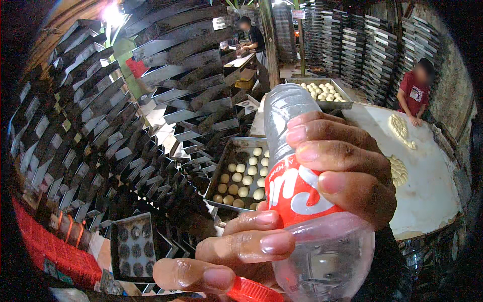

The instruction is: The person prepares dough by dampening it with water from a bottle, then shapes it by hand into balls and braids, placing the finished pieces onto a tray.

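Bottle: a clear plastic bottle (294, 189) with a red label, tilted right up in front of the person, its rounded narrower end pointing up and away.
Right hand: this right hand (347, 166) has its fingers closed round the label side — it has a firm hold, as far as I can see; the thumb is out of sight.
Left hand: the left hand (226, 249) is part-curled, fingertips against the bottle's near side; whether it truly grips, I can't tell.
Cap: a red cap (255, 291) shows under the lowest left finger; on the bottle or loose, I can't make out.
Step in hand: handling the bottle at its capped end, I'd judge.
Next move: seems to call for the right hand holding steady and sure left fingertips, since the skin shines as if slick.
Tight sides: a tray of dough balls (225, 160) sits just beyond the bottle, and tray stacks (100, 126) crowd the left with jutting edges.
Roomier side: rightward, over the pale desk (425, 201) — though mind its curved rim, the dough pieces (398, 171) and the co-worker (414, 95) at the far edge.
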Action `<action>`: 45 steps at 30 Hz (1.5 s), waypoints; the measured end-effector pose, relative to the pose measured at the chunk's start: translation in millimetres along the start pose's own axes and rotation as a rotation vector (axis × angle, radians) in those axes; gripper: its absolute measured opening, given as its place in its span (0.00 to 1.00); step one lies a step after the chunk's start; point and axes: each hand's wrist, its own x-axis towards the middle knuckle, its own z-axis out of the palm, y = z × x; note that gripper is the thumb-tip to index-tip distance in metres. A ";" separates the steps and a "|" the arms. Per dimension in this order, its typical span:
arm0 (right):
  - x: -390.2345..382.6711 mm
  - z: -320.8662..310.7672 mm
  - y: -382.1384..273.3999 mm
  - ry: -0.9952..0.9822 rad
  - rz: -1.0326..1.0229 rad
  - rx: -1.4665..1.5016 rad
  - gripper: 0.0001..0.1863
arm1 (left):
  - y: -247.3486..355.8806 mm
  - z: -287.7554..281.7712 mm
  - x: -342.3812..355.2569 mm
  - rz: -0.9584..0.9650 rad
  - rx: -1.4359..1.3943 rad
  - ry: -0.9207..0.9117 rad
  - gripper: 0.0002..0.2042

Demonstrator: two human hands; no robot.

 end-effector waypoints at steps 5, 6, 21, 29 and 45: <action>2.2 -9.9 -1.8 -0.018 0.030 -0.017 0.18 | 9.9 13.6 32.1 -0.250 0.081 -0.098 0.37; 3.9 -10.3 -3.4 -0.040 0.036 -0.022 0.18 | 9.3 7.9 23.4 -0.249 0.087 -0.102 0.37; -1.1 -18.6 4.7 -0.186 -0.013 -0.015 0.16 | 10.6 6.6 24.7 -0.205 0.000 -0.066 0.35; -10.6 -23.5 3.1 -0.199 0.049 0.027 0.15 | 16.0 4.2 29.4 -0.285 0.095 -0.162 0.37; -87.0 -94.5 -26.0 -0.569 0.613 0.089 0.36 | -1.8 40.4 -3.5 -0.616 0.848 -0.127 0.15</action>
